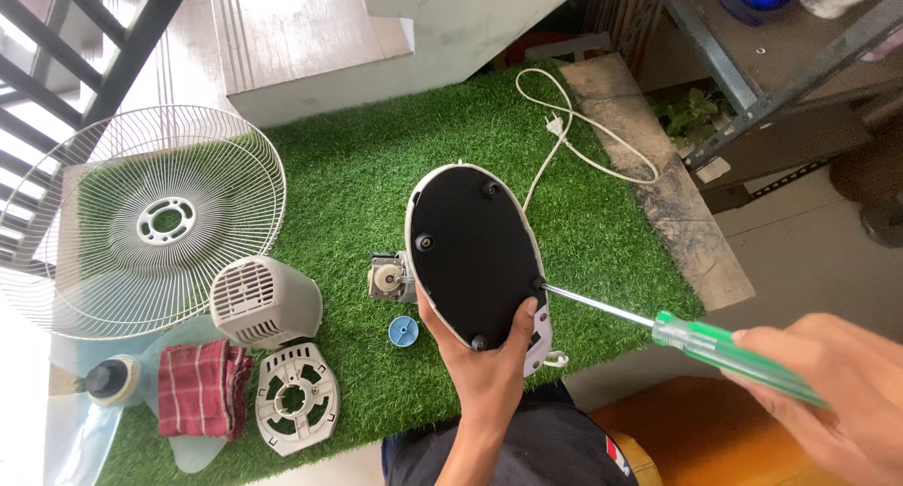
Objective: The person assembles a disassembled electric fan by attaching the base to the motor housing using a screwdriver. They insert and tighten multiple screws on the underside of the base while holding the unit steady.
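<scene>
Left grip (pixel 489 364): clasping fan base (pixel 475 255), underside up.
Right grip (pixel 828 392): wrapping green screwdriver (pixel 677 335), tip touching base rim screw.
Nearby: fan grille (pixel 141 218), motor cover (pixel 263 300) lying on turf.

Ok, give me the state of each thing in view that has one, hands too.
Fan base: tipped up, underside facing the camera.
Left hand: gripping the base's lower edge.
Right hand: closed on the screwdriver handle.
Screwdriver: tip set at a screw on the base rim.
Fan grille: detached, lying on the grass mat.
Motor cover: off.
Power cord: unplugged, loose.
Red cloth: folded.
</scene>
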